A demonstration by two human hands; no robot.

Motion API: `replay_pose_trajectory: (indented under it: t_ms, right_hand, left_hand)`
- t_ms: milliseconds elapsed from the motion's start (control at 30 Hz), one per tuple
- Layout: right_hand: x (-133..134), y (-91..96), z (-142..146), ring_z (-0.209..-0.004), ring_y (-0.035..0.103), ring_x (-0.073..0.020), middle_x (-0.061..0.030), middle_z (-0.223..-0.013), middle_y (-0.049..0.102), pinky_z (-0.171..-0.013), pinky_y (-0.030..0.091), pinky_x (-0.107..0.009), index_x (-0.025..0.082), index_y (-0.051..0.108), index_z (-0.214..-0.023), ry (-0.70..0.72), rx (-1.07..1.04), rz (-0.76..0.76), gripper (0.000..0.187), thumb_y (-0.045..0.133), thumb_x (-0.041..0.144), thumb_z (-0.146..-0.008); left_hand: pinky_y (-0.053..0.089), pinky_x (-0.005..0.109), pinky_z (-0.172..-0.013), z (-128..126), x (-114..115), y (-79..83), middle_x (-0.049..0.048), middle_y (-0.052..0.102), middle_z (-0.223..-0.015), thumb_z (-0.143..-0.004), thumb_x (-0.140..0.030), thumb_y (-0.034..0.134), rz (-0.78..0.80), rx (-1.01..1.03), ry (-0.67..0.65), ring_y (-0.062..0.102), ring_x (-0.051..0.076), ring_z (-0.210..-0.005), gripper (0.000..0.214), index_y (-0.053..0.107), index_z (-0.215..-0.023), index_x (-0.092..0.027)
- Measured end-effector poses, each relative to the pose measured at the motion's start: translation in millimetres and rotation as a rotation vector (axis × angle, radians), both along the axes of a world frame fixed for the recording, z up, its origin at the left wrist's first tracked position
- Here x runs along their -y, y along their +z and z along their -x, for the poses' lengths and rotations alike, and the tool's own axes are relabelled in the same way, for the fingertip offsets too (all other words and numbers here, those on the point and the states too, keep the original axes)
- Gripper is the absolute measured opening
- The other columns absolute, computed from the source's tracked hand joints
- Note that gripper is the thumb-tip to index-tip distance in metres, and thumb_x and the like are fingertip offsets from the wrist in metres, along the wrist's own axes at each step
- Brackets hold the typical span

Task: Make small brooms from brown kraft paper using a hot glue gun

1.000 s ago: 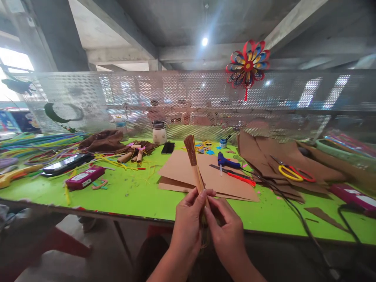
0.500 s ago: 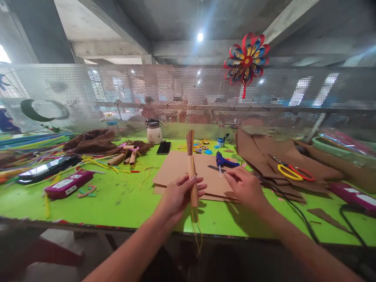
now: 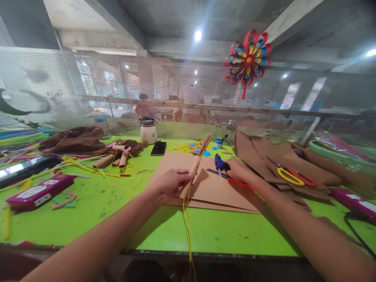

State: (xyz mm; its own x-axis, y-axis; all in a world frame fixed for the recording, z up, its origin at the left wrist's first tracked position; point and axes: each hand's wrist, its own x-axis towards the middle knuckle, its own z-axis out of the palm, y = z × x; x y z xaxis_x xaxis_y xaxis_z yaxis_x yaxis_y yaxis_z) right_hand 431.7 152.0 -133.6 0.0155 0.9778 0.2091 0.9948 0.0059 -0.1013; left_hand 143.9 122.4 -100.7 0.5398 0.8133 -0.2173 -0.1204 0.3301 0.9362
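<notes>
Leftward first, at the lower left edge of the frame: a purple box point(image 3: 42, 192) lying on the green table point(image 3: 229, 235), small curled pieces point(image 3: 64, 200) just beside. Higher up, left of centre, brown cloth point(image 3: 75, 140), then a heap of paper rolls point(image 3: 103, 161) with yellow strands, a white jar point(image 3: 149, 133) and a black phone point(image 3: 158, 149).

At mid-frame, left hand point(image 3: 170, 183) clasped around a brown paper roll point(image 3: 196, 164), darker end tilted up and rightward, yellow strings point(image 3: 187, 219) hanging from the lower end past the table edge. Behind that, flat brown sheets point(image 3: 226, 197).

Right of centre, right hand point(image 3: 238, 171) at the handle of a blue glue gun point(image 3: 222, 164); fingers largely hidden, so impossible to say whether gripping or merely touching. Just below, a red-handled blade point(image 3: 242, 184), partly covered by the right forearm.

Farther right, yellow-and-red scissors point(image 3: 290, 171) on loose brown paper point(image 3: 258, 156); at the lower right edge, a second purple box point(image 3: 352, 203).
</notes>
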Motion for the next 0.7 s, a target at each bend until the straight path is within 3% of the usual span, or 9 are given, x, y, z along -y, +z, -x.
replay_pose_trajectory:
  t_ms: [200,367,533,700]
  right_hand:
    - [-8.1,-6.0,-6.7,-0.089,0.058,-0.0238,-0.0110,-0.093,0.065,-0.078,0.041,-0.029,0.016,0.071,-0.095,-0.038,0.022,-0.026,0.024,0.059,0.017,-0.073]
    - [-13.8,-12.5,-9.9,-0.089,0.058,-0.0247,-0.0097,-0.093,0.062,-0.079,0.043,-0.030,0.016,0.070,-0.092,-0.031,-0.020,-0.063,0.028,0.067,0.017,-0.064]
    - [-15.5,-18.2,-14.6,-0.094,0.057,-0.0256,-0.0102,-0.102,0.059,-0.082,0.045,-0.033,0.016,0.066,-0.092,-0.069,-0.143,-0.183,0.032,0.069,0.022,-0.061]
    - [-16.7,-4.4,-16.0,-0.096,0.058,-0.0276,-0.0137,-0.101,0.062,-0.082,0.046,-0.037,0.015,0.061,-0.094,-0.115,-0.322,-0.322,0.029,0.065,0.025,-0.067]
  left_hand:
    - [0.049,0.022,-0.059,1.8,2.7,-3.9,0.0030,0.068,-0.071,-0.072,-0.014,0.073,0.051,0.102,0.035,0.060,0.011,-0.061,0.017,0.070,-0.089,-0.014]
    - [0.045,0.021,-0.055,3.2,7.7,-2.1,0.0008,0.063,-0.064,-0.074,-0.014,0.071,0.100,0.126,0.098,0.055,0.009,-0.054,0.015,0.069,-0.089,-0.013]
    - [0.042,0.019,-0.055,2.7,6.2,0.1,0.0024,0.065,-0.073,-0.072,-0.013,0.073,0.022,0.190,0.193,0.054,0.007,-0.059,0.017,0.072,-0.088,-0.010]
    - [0.041,0.020,-0.056,4.1,8.1,3.0,0.0012,0.064,-0.071,-0.069,-0.016,0.076,-0.022,0.242,0.201,0.048,0.006,-0.057,0.018,0.073,-0.087,-0.012]
